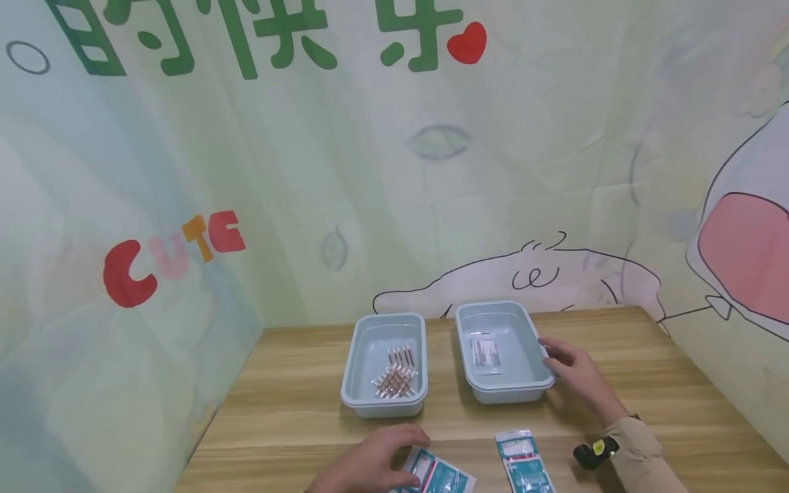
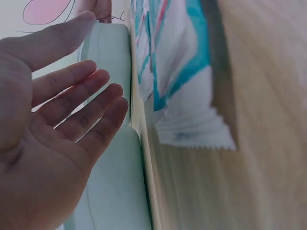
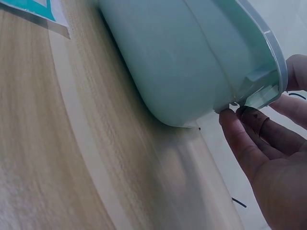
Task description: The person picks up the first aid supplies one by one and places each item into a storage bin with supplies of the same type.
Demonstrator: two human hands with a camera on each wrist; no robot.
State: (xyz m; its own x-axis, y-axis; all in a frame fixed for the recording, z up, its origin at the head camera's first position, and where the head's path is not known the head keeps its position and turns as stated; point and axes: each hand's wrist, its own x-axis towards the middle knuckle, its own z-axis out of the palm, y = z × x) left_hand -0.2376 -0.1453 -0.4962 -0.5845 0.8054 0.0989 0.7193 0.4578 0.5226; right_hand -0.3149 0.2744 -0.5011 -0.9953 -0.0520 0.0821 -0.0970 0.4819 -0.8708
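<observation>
My left hand (image 1: pixel 376 460) hovers beside a teal-and-white packet (image 1: pixel 440 476) at the table's front. Its fingers are spread and fairly straight in the left wrist view, and they hold nothing. At the right-hand light blue plastic basin (image 1: pixel 511 396), my right hand (image 1: pixel 579 376) grips the rim on its right side, fingertips (image 3: pixel 230 120) up under the outer lip. A small clear packet with printing (image 1: pixel 487 354) lies inside that basin. Another teal-and-white packet (image 1: pixel 525 465) rests on the table between my hands.
A second light blue basin (image 1: pixel 385 409) stands to the left, holding several swabs with brown sticks (image 1: pixel 396 380). Both basins sit near the back of the wooden table (image 1: pixel 296 383), close to a printed cloth backdrop (image 1: pixel 345 205). A black wrist device (image 1: pixel 595 453) is on my right sleeve.
</observation>
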